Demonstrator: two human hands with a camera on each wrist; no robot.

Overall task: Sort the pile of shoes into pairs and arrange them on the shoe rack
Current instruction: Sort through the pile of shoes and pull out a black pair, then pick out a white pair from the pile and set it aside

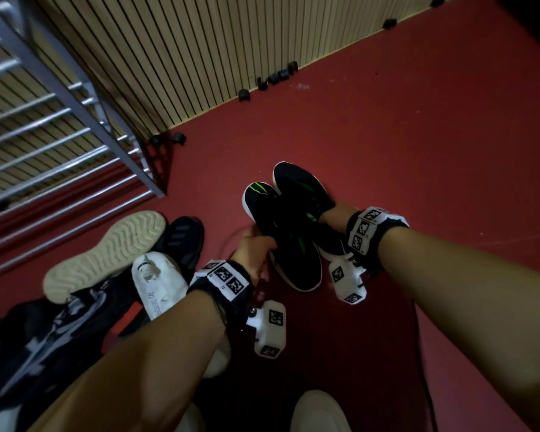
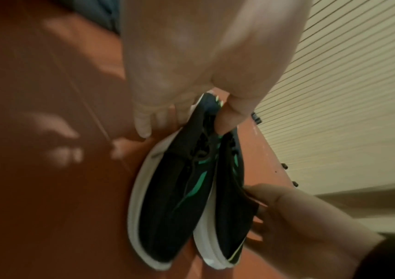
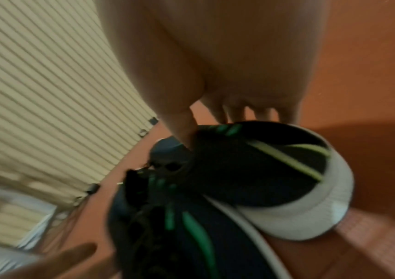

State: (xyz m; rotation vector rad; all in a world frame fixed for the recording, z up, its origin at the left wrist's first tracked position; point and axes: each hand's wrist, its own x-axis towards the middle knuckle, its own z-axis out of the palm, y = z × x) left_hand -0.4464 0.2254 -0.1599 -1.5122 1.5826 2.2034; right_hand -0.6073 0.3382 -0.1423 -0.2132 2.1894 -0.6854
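Note:
Two matching black shoes with green stripes and white soles are held side by side above the red floor (image 1: 418,151). My left hand (image 1: 256,244) grips the left black shoe (image 1: 290,244), its thumb hooked over the collar in the left wrist view (image 2: 184,120). My right hand (image 1: 334,213) grips the right black shoe (image 1: 303,188), thumb inside the opening and fingers behind the heel (image 3: 215,120). Both shoes show in the left wrist view, the left one (image 2: 172,207) against the right one (image 2: 225,217). The metal shoe rack (image 1: 60,126) stands at the far left.
A pile of shoes lies at the lower left: one with a beige sole (image 1: 106,254) turned up, a black striped one (image 1: 181,238), a white one (image 1: 156,282), a black-and-grey one (image 1: 50,338). A slatted wall (image 1: 200,57) runs behind. A cable (image 1: 421,353) trails on the floor.

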